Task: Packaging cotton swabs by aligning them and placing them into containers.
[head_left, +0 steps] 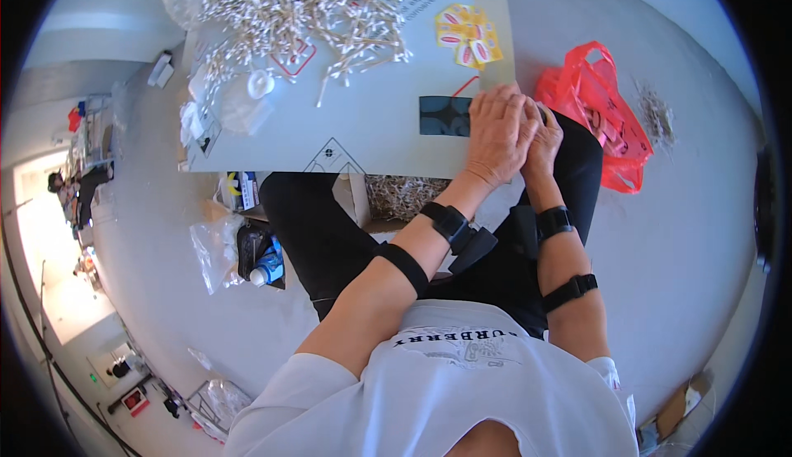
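Observation:
My left hand [501, 134] rests at the right edge of a light grey printed board [363, 127], its fingers bent and close together over the end of a dark rectangular sheet [444, 115] with faint round shapes. Pressed against it on the right is my right hand [543, 142], with curled fingers partly hidden; what they hold cannot be made out. A large heap of cotton swabs [289, 7] covers the far left of the board. Small yellow-and-white packets [469, 35] lie beyond my hands, near the board's right edge.
A red plastic bag [631, 148] stands on the floor at right, beside scattered swabs [656, 119]. White round containers [261, 84] sit at the board's left. Under the board, a cardboard box [356, 197] holds more swabs. A blue bottle [268, 266] is left of my legs.

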A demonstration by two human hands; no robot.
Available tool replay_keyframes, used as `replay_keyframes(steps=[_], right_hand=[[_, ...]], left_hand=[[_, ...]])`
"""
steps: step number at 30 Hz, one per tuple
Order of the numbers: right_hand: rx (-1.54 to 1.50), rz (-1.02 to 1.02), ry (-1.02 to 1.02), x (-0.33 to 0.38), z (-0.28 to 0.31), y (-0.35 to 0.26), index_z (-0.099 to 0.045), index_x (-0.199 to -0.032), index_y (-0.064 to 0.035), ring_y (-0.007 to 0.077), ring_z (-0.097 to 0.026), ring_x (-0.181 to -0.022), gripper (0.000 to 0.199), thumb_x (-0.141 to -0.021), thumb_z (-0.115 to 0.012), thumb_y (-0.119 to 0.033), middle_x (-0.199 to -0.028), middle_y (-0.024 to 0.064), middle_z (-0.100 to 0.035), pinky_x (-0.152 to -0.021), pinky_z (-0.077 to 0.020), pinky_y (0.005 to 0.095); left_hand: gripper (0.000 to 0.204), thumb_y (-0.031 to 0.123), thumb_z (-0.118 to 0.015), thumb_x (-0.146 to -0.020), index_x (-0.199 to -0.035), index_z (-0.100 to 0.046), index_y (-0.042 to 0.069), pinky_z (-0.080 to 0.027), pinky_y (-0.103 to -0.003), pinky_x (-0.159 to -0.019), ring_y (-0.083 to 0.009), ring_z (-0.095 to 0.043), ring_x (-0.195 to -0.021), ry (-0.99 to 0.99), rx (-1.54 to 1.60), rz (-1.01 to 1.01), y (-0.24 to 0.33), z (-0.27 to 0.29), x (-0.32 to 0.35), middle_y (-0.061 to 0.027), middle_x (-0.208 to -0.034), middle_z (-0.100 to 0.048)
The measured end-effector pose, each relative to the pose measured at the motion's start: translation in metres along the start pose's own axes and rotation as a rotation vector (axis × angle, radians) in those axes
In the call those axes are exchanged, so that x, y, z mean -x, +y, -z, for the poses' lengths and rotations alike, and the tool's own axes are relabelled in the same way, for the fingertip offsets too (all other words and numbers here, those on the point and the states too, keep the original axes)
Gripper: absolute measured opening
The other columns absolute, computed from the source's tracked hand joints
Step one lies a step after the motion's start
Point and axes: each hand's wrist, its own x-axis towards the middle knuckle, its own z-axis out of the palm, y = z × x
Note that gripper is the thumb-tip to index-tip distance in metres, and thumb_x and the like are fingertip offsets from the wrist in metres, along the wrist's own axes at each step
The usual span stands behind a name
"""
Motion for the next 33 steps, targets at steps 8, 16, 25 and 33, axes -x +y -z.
replay_keyframes(steps=[8, 16, 25, 33], right_hand=[[-0.006, -0.175, 0.069, 0.008, -0.013, -0.009, -0.070, -0.094, -0.0006, 0.0076, -0.059, -0.074, 0.019, -0.092, -0.071, -0.019, -0.083, 0.0004, -0.066, -0.066, -0.0480, 0.0243], [0.019, -0.211, 0.098, 0.011, -0.014, -0.016, -0.066, -0.092, -0.0042, 0.0056, -0.056, -0.069, 0.023, -0.089, -0.074, -0.025, -0.077, -0.0021, -0.061, -0.053, -0.0439, 0.0257], [0.012, -0.303, 0.055, 0.021, -0.013, -0.028, -0.065, -0.095, -0.0079, 0.0068, -0.058, -0.066, 0.024, -0.087, -0.075, -0.028, -0.078, -0.0028, -0.062, -0.051, -0.0431, 0.0235], [-0.055, -0.231, 0.045, 0.024, -0.019, -0.019, -0.068, -0.099, -0.0028, 0.0095, -0.063, -0.076, 0.022, -0.091, -0.072, -0.023, -0.088, 0.0002, -0.067, -0.067, -0.0502, 0.0266]], left_hand=[[0.047, 0.017, -0.064, -0.087, -0.129, -0.051, 0.003, -0.029, -0.047, -0.114, -0.0389, -0.039, -0.135, 0.108, 0.643, 0.187, -0.031, 0.027, 0.009, -0.0199, -0.139, -0.047], [0.066, 0.022, -0.083, -0.067, -0.126, -0.056, 0.008, -0.029, -0.046, -0.115, -0.0356, -0.030, -0.142, -0.297, -0.090, -0.094, -0.030, 0.044, -0.011, -0.0126, -0.144, -0.042], [0.061, 0.021, -0.087, -0.064, -0.116, -0.060, 0.006, -0.029, -0.045, -0.115, -0.0341, -0.034, -0.140, -0.275, -0.071, -0.069, -0.038, 0.050, -0.009, -0.0101, -0.135, -0.049], [0.072, 0.022, -0.068, -0.090, -0.149, -0.032, 0.003, -0.022, -0.042, -0.119, -0.0318, -0.029, -0.144, 0.098, 0.705, 0.225, -0.040, 0.031, 0.010, -0.0187, -0.155, -0.028]])
